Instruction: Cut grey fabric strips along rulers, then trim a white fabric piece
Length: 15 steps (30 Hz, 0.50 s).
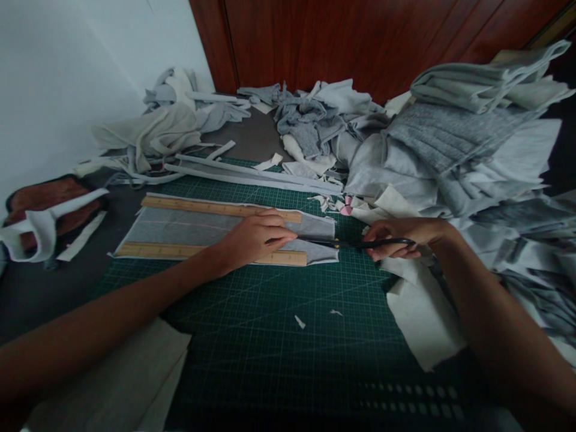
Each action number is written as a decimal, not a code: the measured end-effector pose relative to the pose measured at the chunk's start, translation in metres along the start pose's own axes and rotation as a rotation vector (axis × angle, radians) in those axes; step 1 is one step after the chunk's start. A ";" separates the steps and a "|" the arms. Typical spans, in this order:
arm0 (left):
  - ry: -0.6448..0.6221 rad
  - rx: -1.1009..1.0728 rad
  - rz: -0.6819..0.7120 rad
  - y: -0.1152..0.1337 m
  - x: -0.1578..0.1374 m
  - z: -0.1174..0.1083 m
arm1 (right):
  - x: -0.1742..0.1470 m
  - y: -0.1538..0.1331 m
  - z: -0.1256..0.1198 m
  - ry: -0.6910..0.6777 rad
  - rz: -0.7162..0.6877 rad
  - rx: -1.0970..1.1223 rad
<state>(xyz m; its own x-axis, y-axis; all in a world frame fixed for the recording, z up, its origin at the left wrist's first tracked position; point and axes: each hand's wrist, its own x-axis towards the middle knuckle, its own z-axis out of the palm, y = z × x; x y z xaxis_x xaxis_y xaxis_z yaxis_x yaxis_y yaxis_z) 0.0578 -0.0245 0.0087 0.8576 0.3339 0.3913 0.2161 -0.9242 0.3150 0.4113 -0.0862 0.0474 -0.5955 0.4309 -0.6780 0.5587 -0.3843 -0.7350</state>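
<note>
A grey fabric piece with pale edges lies flat on a green cutting mat. One wooden ruler runs along its far edge and another wooden ruler along its near edge. My left hand rests over the cloth between the rulers, fingers closed and pinching the fabric beside the blade tips. In my right hand are black-handled scissors, pointing left. Their blades lie along the middle of the fabric's right end, which looks split there. How far the blades are parted is too small to tell.
Grey cloth heaps line the back, and a tall fabric stack rises at right. Long pale strips lie behind the rulers. A cream scrap sits at right, a small snippet in front. A brown pouch is at left.
</note>
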 end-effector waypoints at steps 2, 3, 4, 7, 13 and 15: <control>0.001 0.003 -0.007 0.001 0.000 0.000 | 0.000 -0.001 0.000 -0.013 0.028 -0.007; -0.002 0.001 -0.012 0.001 0.000 -0.001 | 0.000 -0.001 -0.001 -0.023 0.042 -0.014; -0.006 -0.003 -0.013 0.001 0.000 -0.001 | 0.000 -0.001 -0.002 -0.033 0.048 -0.023; -0.015 -0.008 -0.004 0.001 0.000 -0.001 | -0.003 0.004 -0.010 -0.057 0.041 -0.042; -0.026 0.016 -0.026 -0.002 -0.001 0.002 | -0.025 0.011 -0.016 0.033 -0.072 -0.029; -0.031 0.028 -0.024 -0.003 -0.001 0.003 | -0.033 0.004 -0.006 0.118 -0.084 -0.133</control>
<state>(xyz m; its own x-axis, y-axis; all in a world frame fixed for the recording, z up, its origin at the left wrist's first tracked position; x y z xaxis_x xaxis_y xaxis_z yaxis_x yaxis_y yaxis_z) 0.0576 -0.0224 0.0051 0.8658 0.3507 0.3570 0.2495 -0.9209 0.2996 0.4363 -0.0973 0.0670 -0.5759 0.5530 -0.6021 0.5856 -0.2349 -0.7758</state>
